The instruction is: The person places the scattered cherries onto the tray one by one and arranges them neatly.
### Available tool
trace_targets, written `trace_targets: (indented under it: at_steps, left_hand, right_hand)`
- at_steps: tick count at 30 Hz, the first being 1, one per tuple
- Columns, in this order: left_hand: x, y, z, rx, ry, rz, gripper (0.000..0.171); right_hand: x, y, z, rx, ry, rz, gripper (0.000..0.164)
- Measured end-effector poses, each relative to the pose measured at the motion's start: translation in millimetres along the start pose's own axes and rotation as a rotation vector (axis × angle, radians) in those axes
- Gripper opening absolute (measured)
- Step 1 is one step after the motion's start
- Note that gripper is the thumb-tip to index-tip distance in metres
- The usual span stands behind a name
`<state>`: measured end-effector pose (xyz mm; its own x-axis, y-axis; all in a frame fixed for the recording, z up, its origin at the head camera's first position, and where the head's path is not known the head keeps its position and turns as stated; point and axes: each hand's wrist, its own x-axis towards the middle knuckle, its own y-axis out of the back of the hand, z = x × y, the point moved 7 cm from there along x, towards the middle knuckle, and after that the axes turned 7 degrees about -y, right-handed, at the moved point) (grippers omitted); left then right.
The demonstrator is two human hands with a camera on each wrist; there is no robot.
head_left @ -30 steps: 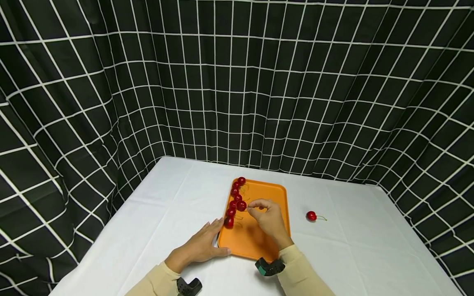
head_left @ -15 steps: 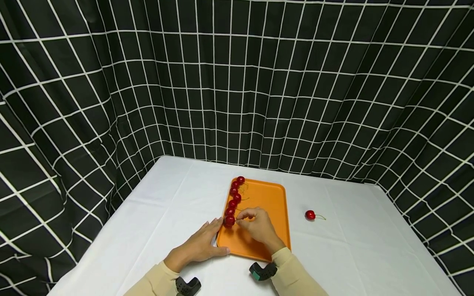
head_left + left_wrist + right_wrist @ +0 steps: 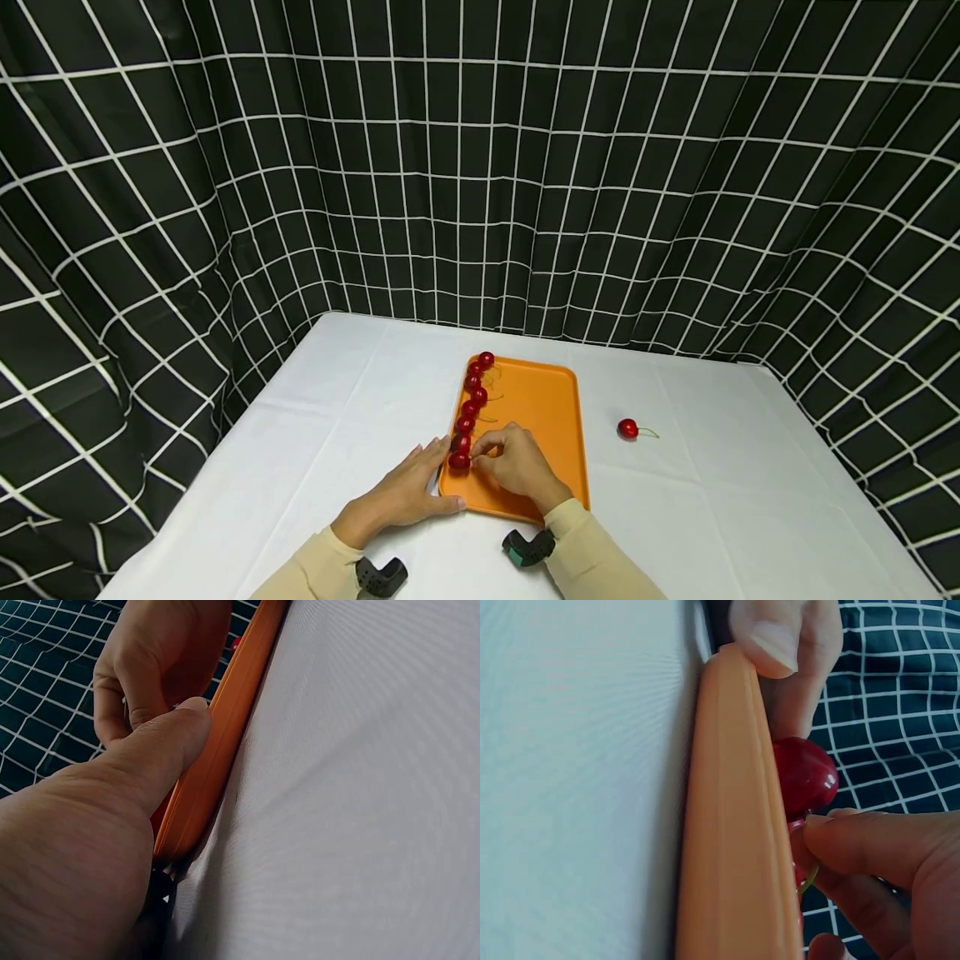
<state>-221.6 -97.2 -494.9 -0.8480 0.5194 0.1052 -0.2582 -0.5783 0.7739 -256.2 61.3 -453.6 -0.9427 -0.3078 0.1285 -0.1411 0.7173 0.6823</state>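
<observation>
An orange tray (image 3: pixel 543 400) lies on the white table, with a row of red cherries along its left side. My right hand (image 3: pixel 517 462) pinches the stem of the nearest cherry (image 3: pixel 459 461) between thumb and finger, low over the tray at the near end of that row. Up close in the right wrist view, the cherry (image 3: pixel 808 776) shows glossy dark red beside the tray wall (image 3: pixel 731 817). My left hand (image 3: pixel 405 492) rests at the tray's near left corner, fingers stretched along the left edge and thumb on the near rim.
One more cherry (image 3: pixel 628 429), its stem pointing right, lies on the white tablecloth (image 3: pixel 720 500) to the right of the tray. A black curtain with a white grid (image 3: pixel 450 167) hangs behind the table and on both sides.
My right hand has carried the cherry from beside the middle of the row toward me, to the row's near end, and lowered it. The left hand stays at the tray corner.
</observation>
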Motion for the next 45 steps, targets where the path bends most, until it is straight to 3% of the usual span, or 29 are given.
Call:
trace_targets:
  at_steps: [20,36,45]
  left_hand:
    - [1.5,3.0,-1.9,-0.001,0.001,0.006,0.103]
    - [0.4,1.1,0.8,-0.003,-0.018,-0.004,0.105]
    - [1.3,1.0,1.1,-0.013,-0.022,-0.001,0.104]
  right_hand:
    - [1.7,-5.9,-6.1,-0.042,0.074,0.029,0.009]
    - [-3.5,-6.5,-3.2,-0.080,0.057,0.014,0.006]
    - [-3.7,-5.7,-1.6,-0.064,0.054,-0.058,0.009]
